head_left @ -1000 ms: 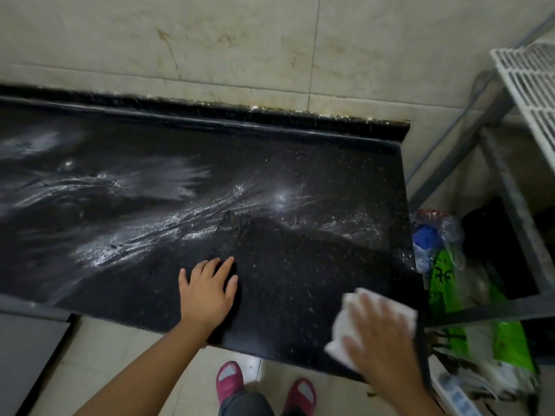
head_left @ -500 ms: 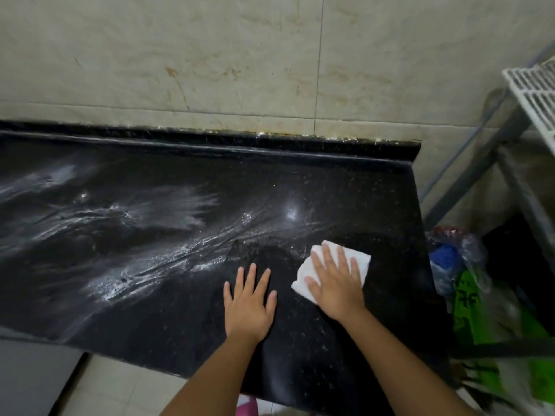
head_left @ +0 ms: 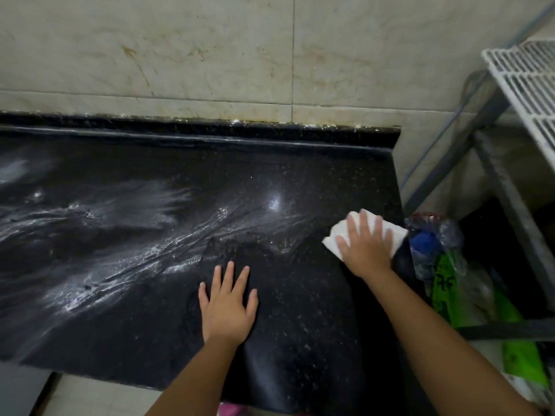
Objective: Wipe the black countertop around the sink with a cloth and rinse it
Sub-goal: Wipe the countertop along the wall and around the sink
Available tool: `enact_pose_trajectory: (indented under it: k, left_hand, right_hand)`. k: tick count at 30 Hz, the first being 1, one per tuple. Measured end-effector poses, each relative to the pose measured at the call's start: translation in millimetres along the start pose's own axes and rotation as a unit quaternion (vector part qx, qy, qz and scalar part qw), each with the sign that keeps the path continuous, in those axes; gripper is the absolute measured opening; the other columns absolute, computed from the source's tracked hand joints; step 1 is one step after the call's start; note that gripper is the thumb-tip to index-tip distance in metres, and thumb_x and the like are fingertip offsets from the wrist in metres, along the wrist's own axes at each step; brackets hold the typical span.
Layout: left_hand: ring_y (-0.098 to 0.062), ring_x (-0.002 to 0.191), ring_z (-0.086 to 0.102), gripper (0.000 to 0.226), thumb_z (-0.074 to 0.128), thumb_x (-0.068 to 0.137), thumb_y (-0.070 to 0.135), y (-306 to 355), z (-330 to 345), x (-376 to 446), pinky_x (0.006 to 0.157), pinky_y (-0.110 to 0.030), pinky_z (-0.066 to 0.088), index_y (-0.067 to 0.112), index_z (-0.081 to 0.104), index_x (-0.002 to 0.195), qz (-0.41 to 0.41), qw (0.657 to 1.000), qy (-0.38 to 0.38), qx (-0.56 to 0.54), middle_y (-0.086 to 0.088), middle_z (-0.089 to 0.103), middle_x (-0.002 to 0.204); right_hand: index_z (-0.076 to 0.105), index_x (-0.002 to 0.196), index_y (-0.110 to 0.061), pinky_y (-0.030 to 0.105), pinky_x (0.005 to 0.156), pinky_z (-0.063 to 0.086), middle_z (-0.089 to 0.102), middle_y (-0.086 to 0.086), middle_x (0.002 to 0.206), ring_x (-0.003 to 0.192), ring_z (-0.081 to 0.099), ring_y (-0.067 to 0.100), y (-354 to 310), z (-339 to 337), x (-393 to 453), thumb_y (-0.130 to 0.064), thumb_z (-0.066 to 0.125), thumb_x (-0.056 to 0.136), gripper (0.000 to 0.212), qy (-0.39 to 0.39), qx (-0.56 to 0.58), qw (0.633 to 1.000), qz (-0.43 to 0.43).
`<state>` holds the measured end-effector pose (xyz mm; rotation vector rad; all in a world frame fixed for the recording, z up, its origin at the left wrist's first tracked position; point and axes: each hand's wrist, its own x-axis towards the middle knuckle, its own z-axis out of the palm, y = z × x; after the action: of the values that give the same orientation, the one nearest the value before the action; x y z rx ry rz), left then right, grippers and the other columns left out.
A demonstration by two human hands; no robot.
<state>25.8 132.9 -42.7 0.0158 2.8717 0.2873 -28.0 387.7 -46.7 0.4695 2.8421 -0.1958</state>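
At the counter's right edge, the right hand (head_left: 368, 247) presses a white cloth (head_left: 365, 232) flat with straight fingers; the left hand (head_left: 227, 307) rests open on the wet black countertop (head_left: 150, 235), holding nothing.

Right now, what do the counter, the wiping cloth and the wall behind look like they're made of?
Countertop: looks like polished black stone, perhaps granite, going by the pale speckles and glossy reflections.
Cloth: white and thin, folded flat under the right hand; fabric or paper towel, can't tell.
Wall: large beige marble-look tiles with grout lines and stains.
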Motion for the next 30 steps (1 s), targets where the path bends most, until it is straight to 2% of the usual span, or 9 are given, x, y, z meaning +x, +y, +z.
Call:
enact_pose_trajectory:
  k: [4, 9, 12, 16, 18, 21, 25, 28, 30]
  left_hand:
    - [-0.015, 0.142, -0.009, 0.091, -0.015, 0.062, 0.058, 1.1, 0.5, 0.0, 0.113, -0.041, -0.007, 0.035, 0.016, 0.144, -0.003, 1.000, 0.008, -0.009, 0.005, 0.002, 0.155]
    - [-0.015, 0.143, -0.006, 0.090, -0.013, 0.063, 0.058, 0.2, 2.0, 0.9, 0.113, -0.042, -0.007, 0.033, 0.019, 0.144, -0.004, 0.999, 0.017, -0.027, 0.004, 0.006, 0.155]
    - [-0.016, 0.143, -0.006, 0.089, -0.013, 0.064, 0.058, 0.0, 2.9, 0.5, 0.113, -0.042, -0.007, 0.033, 0.019, 0.144, -0.002, 1.000, 0.018, -0.025, 0.004, 0.006, 0.155]
    - [-0.017, 0.143, -0.005, 0.088, -0.011, 0.065, 0.058, -0.7, 3.7, 0.5, 0.113, -0.042, -0.007, 0.033, 0.021, 0.144, 0.004, 0.999, 0.022, -0.026, 0.003, 0.008, 0.155]
    - [-0.018, 0.143, -0.003, 0.087, -0.009, 0.066, 0.058, -0.4, 4.7, 0.6, 0.113, -0.043, -0.006, 0.032, 0.023, 0.143, 0.005, 0.999, 0.031, -0.028, 0.003, 0.010, 0.155]
    - [-0.017, 0.143, -0.002, 0.088, -0.009, 0.066, 0.057, -0.1, 4.1, 0.3, 0.112, -0.043, -0.006, 0.032, 0.024, 0.143, 0.003, 0.999, 0.031, -0.023, 0.003, 0.011, 0.155]
    - [-0.017, 0.143, -0.004, 0.080, -0.004, 0.073, 0.057, 0.6, 1.8, 0.2, 0.113, -0.043, -0.006, 0.032, 0.022, 0.144, 0.003, 1.000, 0.019, -0.018, 0.003, 0.009, 0.155]
    - [-0.017, 0.143, -0.006, 0.069, 0.005, 0.079, 0.050, 0.2, 4.0, 2.0, 0.113, -0.044, -0.005, 0.032, 0.018, 0.144, 0.005, 1.000, 0.015, -0.005, 0.003, 0.006, 0.155]
    - [-0.018, 0.143, -0.005, 0.073, 0.000, 0.078, 0.054, 0.1, 4.1, 1.4, 0.113, -0.044, -0.005, 0.031, 0.019, 0.144, 0.013, 1.000, 0.022, -0.010, 0.002, 0.007, 0.155]
  right_hand:
    - [-0.001, 0.148, -0.027, 0.043, 0.114, -0.010, -0.015, -0.002, 0.156, 0.142, -0.014, 0.028, -65.8, 11.3, -24.4, -0.052, 0.016, 0.095, 0.062, -0.042, 0.004, 0.990, -0.138]
    - [0.037, 0.136, -0.029, 0.040, 0.111, 0.007, 0.034, -0.001, 0.148, 0.139, 0.016, 0.027, -16.0, 50.1, -131.6, -0.053, 0.032, 0.084, 0.058, 0.017, -0.043, 0.958, -0.284]
    - [0.017, 0.145, -0.033, 0.038, 0.113, 0.001, 0.003, -0.004, 0.157, 0.144, -0.003, 0.021, 51.0, 56.3, -157.2, -0.053, 0.010, 0.095, 0.054, 0.043, -0.059, 0.962, -0.262]
    - [0.030, 0.142, -0.020, 0.045, 0.105, 0.012, 0.022, 0.009, 0.153, 0.137, 0.018, 0.034, 55.6, 30.1, -95.9, -0.054, 0.005, 0.095, 0.064, 0.086, -0.049, 0.992, -0.074]
    - [0.012, 0.148, -0.022, 0.046, 0.112, 0.003, 0.004, 0.007, 0.157, 0.142, 0.004, 0.034, 15.5, 21.3, -69.5, -0.055, 0.009, 0.092, 0.066, 0.033, -0.018, 0.999, -0.017]
    - [0.007, 0.148, -0.027, 0.044, 0.113, -0.006, -0.006, -0.002, 0.157, 0.143, -0.002, 0.030, -50.9, 28.5, -80.2, -0.058, -0.002, 0.073, 0.082, -0.001, 0.006, 0.993, -0.114]
    - [0.037, 0.134, -0.028, 0.042, 0.110, 0.006, 0.037, -0.001, 0.146, 0.140, 0.016, 0.026, -40.9, 61.4, -166.6, -0.053, 0.036, 0.079, 0.061, 0.016, -0.024, 0.964, -0.264]
    - [0.033, 0.136, -0.032, 0.038, 0.113, 0.000, 0.010, -0.008, 0.156, 0.144, -0.002, 0.018, 24.7, 63.6, -186.0, -0.054, 0.020, 0.093, 0.050, 0.042, -0.020, 0.966, -0.254]
    - [0.024, 0.139, -0.028, 0.041, 0.112, 0.007, 0.000, -0.005, 0.157, 0.143, 0.008, 0.025, 60.6, 54.7, -163.0, -0.053, 0.004, 0.095, 0.054, 0.036, -0.034, 0.981, -0.187]
